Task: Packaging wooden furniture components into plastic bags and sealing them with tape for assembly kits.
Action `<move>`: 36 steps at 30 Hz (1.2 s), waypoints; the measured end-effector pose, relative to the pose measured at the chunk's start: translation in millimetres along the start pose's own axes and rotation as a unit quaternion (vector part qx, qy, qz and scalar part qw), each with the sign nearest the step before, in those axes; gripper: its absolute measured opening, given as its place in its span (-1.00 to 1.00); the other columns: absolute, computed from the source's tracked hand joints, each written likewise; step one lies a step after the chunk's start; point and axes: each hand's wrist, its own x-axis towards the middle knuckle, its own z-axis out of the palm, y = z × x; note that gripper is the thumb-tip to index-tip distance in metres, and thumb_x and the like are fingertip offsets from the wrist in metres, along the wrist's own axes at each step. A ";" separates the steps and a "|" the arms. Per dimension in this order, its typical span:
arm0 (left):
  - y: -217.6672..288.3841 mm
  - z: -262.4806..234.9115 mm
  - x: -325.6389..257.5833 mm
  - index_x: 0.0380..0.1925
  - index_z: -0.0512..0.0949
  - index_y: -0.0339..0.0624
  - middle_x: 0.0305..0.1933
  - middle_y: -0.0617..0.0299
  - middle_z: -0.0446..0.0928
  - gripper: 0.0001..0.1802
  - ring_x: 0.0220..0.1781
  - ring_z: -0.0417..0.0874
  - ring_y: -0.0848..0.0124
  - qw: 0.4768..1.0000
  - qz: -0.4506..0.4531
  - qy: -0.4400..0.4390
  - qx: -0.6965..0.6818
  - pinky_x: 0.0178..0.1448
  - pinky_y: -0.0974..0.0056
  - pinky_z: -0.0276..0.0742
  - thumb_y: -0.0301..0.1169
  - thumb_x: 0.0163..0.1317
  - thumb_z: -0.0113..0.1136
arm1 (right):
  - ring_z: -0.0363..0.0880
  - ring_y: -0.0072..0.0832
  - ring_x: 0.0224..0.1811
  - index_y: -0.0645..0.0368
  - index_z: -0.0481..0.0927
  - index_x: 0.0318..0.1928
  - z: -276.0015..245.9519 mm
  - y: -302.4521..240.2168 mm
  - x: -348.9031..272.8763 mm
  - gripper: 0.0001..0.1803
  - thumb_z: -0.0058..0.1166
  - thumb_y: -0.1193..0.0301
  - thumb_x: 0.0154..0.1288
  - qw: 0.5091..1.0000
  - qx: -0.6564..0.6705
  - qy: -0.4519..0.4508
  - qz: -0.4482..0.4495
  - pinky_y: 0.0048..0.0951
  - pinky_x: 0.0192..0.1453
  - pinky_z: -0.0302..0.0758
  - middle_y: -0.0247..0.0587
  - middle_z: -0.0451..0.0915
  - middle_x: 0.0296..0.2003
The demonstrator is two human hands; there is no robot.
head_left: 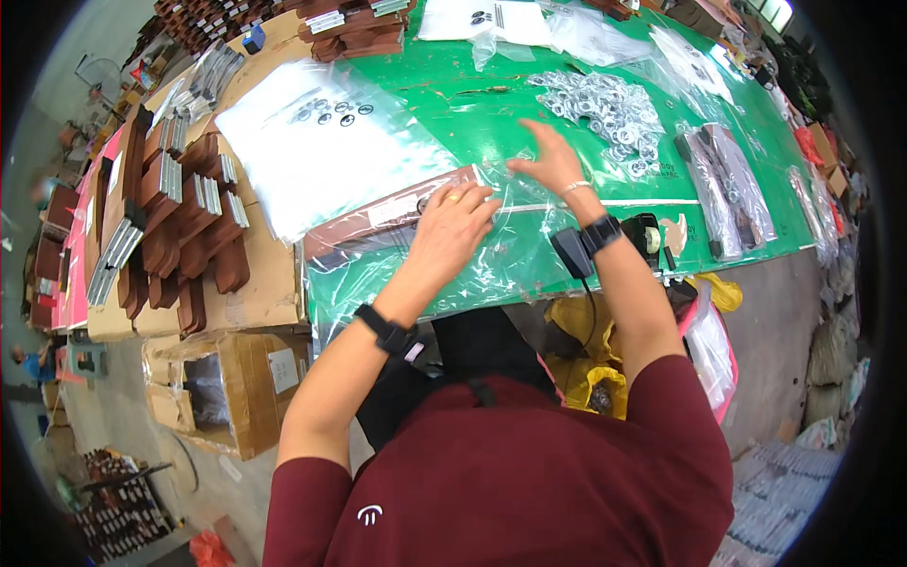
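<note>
While your left hand (448, 229) rests on the brown slat (345, 225) in clear plastic (515, 236), centre of the frame, fingers lightly bent, whether gripping cannot be told, your right hand (557, 168), open, thumb and finger parted, hangs just right of it. Upper right: small packets (605, 109), heaped. Left: stacked slats (165, 241).
</note>
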 end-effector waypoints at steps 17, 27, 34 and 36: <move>-22.5 38.1 35.6 -0.37 0.58 -0.05 -0.24 0.29 0.51 -0.70 0.05 0.54 0.34 0.991 0.095 -0.020 0.088 0.31 0.01 0.32 -0.06 0.20 0.28 | 0.71 -0.37 -0.39 0.17 0.75 -0.31 6.3 61.7 -10.0 -0.75 0.38 0.25 0.10 0.965 0.164 -0.051 0.199 -0.32 -0.27 0.57 -0.17 0.74 -0.43; -24.8 25.7 23.6 -0.23 0.53 -0.03 -0.19 0.28 0.49 -0.69 0.08 0.52 0.32 0.991 0.065 -0.053 0.104 0.37 0.02 0.25 -0.05 0.28 0.20 | 0.64 -0.19 -0.11 0.05 0.71 -0.16 -16.3 67.0 18.0 -0.70 0.34 0.22 0.12 0.984 -0.058 0.068 0.151 -0.12 -0.08 0.53 -0.18 0.66 -0.19; -22.4 28.7 22.6 0.06 0.56 -0.05 -0.02 0.24 0.55 -0.53 0.16 0.50 0.30 0.997 0.057 -0.038 0.019 0.43 0.02 0.20 -0.01 0.28 0.20 | 0.52 -0.19 0.20 0.02 0.64 0.01 -14.2 132.2 42.6 -0.66 0.21 0.31 0.21 0.889 -0.376 -0.003 0.262 0.23 0.18 0.35 -0.20 0.58 0.07; -23.9 27.2 22.1 0.15 0.54 -0.02 -0.01 0.25 0.55 -0.47 0.17 0.50 0.30 0.997 0.053 -0.050 0.023 0.45 0.02 0.19 0.00 0.28 0.20 | 0.60 -0.18 0.16 0.03 0.68 -0.04 -19.2 127.3 44.1 -0.71 0.19 0.29 0.22 0.893 -0.375 -0.010 0.249 0.08 0.14 0.44 -0.17 0.64 0.03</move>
